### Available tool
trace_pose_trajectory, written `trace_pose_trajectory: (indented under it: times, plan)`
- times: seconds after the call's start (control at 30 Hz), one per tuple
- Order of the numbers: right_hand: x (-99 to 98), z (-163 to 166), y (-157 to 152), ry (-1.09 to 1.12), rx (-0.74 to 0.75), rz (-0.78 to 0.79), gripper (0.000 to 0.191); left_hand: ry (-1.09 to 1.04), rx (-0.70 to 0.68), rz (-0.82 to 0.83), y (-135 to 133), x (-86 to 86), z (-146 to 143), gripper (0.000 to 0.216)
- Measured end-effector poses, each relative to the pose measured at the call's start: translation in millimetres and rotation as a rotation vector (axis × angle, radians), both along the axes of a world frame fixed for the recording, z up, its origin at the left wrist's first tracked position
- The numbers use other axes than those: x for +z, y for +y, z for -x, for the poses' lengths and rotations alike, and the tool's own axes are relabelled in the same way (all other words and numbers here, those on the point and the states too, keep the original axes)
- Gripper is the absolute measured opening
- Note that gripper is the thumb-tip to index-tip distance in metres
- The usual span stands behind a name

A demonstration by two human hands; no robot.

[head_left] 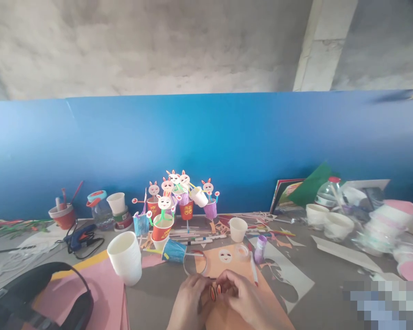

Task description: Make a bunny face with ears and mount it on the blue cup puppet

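Note:
Two small orange paper rabbit ears (212,293) with dark outlines stand side by side between my hands, low in the middle of the view. My left hand (192,297) is closed, its fingertips pinching at the left ear. At the right ear, my right hand (241,298) is closed too, with thumb and finger pressed together; its other fingertips are partly hidden. Both hands are over a sheet of orange paper (268,302). Just beyond them lies a white round paper face (225,255) with drawn eyes and mouth, beside a roll of clear tape (241,252).
Paper-cup rabbit figures (163,220) stand at the back centre. White cups (124,257), a blue glue gun (80,239), a black headset (51,270) and pink paper (106,293) are leftward. Rightward are a purple glue stick (260,250), paper scraps (296,275) and stacked cups (339,225).

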State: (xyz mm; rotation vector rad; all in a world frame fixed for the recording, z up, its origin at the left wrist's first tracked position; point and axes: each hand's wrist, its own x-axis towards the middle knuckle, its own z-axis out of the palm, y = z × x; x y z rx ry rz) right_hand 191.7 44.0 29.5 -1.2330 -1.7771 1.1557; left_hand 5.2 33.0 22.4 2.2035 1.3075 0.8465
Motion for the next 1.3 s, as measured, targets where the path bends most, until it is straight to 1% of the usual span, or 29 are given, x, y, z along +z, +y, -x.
trace_pose_trajectory:
  times: [0.07,0.17,0.27,0.33,0.4,0.47,0.57,0.63,0.73,0.83,0.97,1.13,1.23,1.3]
  plan:
    - [3.1,1,-2,-0.079,-0.009,-0.03,0.023,0.108,0.025,0.001,0,-2.7,-2,0.016]
    - [5.3,3,-5,-0.184,-0.008,-0.053,0.027,0.258,0.057,0.012,3,-9.6,-3,0.02]
    - [3.5,5,-6,-0.249,-0.003,-0.075,0.021,0.369,0.062,0.041,7,-13.9,-5,0.02]
    - [1.8,6,-6,-0.284,-0.014,-0.083,0.019,0.43,0.056,0.058,7,-11.6,-6,0.02]
    - [2.0,5,-6,-0.327,-0.016,-0.089,0.02,0.461,0.05,0.065,3,-4.9,-7,0.022]
    - [5.3,2,-7,-0.371,-0.006,-0.107,0.022,0.447,0.052,0.073,-3,4.1,-7,0.025]
    - [15.7,-4,-8,-0.419,0.002,-0.106,0.023,0.363,0.059,0.084,-10,15.2,-4,0.024]
    - [23.3,-7,-9,-0.441,-0.012,-0.089,0.021,0.315,0.06,0.093,-12,17.8,-1,0.023]
    - [29.2,-8,-10,-0.452,-0.015,-0.09,0.016,0.281,0.075,0.097,-11,14.9,-1,0.023]
    - [25.4,-7,-9,-0.418,0.012,-0.115,0.016,0.308,0.082,0.079,-9,9.5,-2,0.023]
    - [18.2,-6,-8,-0.374,0.007,-0.105,0.025,0.387,0.049,0.081,-8,7.6,-3,0.029]
    - [18.3,-4,-10,-0.351,-0.004,-0.103,0.02,0.421,0.052,0.08,-6,10.3,-6,0.029]
    - [14.2,-2,-9,-0.402,-0.059,-0.141,0.019,0.397,0.068,0.039,-2,10.2,-8,0.026]
    - [10.5,-2,-8,-0.422,-0.069,-0.159,0.018,0.417,0.064,0.0,2,9.8,-11,0.026]
